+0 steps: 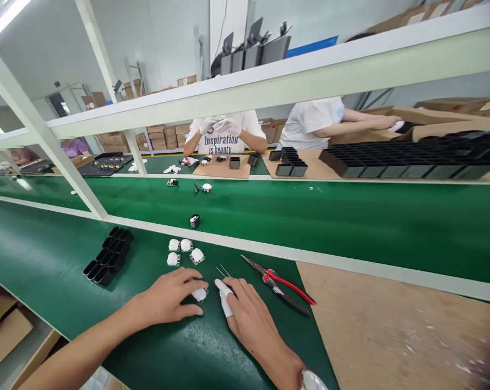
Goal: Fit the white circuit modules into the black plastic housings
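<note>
My left hand point(175, 297) rests low over the green bench, its thumb and fingers around a small circuit board with a white domed top point(199, 294). My right hand point(248, 314) is just to the right, with white finger cots on two fingers. From under its curled fingers stick out the two thin metal prongs of what look like tweezers point(222, 271); their handle is hidden. Several similar white-topped circuit boards point(185, 245) lie beyond my left hand. Red-and-black pliers point(275, 281) lie with jaws apart to the right of my right hand.
Black open housings point(110, 254) stand grouped at left. A cardboard sheet point(399, 325) covers the bench at right. Past a pale rail point(261, 248) runs a green belt point(350, 216) carrying a small black unit point(195, 221). Co-workers sit opposite, below a white overhead shelf point(269, 89).
</note>
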`<control>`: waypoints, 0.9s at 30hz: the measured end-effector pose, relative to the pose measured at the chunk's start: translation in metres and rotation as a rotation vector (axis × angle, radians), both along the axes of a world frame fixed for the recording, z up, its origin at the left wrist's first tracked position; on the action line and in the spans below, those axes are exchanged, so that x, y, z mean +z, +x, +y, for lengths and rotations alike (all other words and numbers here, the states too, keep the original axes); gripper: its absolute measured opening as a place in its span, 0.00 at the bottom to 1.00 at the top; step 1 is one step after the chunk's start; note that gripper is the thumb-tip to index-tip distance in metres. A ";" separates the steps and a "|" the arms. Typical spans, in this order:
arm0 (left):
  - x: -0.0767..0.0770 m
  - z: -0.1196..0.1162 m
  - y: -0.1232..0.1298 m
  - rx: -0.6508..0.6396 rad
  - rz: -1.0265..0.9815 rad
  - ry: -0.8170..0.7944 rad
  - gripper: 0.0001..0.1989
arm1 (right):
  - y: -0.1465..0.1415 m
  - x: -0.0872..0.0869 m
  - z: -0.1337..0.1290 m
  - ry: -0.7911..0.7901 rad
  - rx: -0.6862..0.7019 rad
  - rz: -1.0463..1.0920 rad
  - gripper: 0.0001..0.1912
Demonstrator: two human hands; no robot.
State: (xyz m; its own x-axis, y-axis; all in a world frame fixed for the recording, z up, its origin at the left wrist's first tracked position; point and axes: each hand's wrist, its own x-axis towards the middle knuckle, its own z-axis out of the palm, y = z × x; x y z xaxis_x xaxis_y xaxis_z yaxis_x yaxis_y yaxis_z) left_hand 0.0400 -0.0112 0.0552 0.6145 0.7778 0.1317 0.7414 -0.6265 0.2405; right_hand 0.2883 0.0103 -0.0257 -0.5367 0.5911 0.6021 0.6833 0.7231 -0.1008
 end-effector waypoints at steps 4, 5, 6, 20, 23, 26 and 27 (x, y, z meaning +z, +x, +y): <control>0.018 -0.002 -0.076 0.312 0.014 0.215 0.19 | -0.016 0.010 -0.017 -0.105 0.071 -0.059 0.07; 0.019 -0.002 -0.100 0.409 0.052 0.298 0.17 | -0.020 0.013 -0.021 -0.126 0.070 -0.086 0.05; 0.019 -0.003 -0.122 0.494 0.098 0.382 0.17 | -0.023 0.016 -0.023 -0.141 0.072 -0.107 0.04; 0.013 -0.009 -0.149 0.477 -0.048 0.384 0.15 | -0.027 0.017 -0.019 -0.232 0.089 0.025 0.12; 0.016 -0.009 -0.097 0.306 -0.236 0.207 0.14 | -0.022 0.021 -0.020 -0.258 0.076 0.048 0.16; 0.004 -0.004 -0.053 0.122 -0.297 0.027 0.12 | -0.021 0.022 -0.020 -0.278 0.075 0.050 0.14; -0.002 -0.001 -0.042 0.078 -0.305 0.000 0.11 | -0.021 0.021 -0.019 -0.286 0.083 0.048 0.14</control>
State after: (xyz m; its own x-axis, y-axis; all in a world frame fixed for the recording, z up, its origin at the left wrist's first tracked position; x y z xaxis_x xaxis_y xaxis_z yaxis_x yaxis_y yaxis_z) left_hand -0.0016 -0.0123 0.0527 0.4849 0.8213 0.3006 0.6812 -0.5702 0.4592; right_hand 0.2676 -0.0090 -0.0047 -0.5650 0.6959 0.4433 0.6128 0.7137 -0.3394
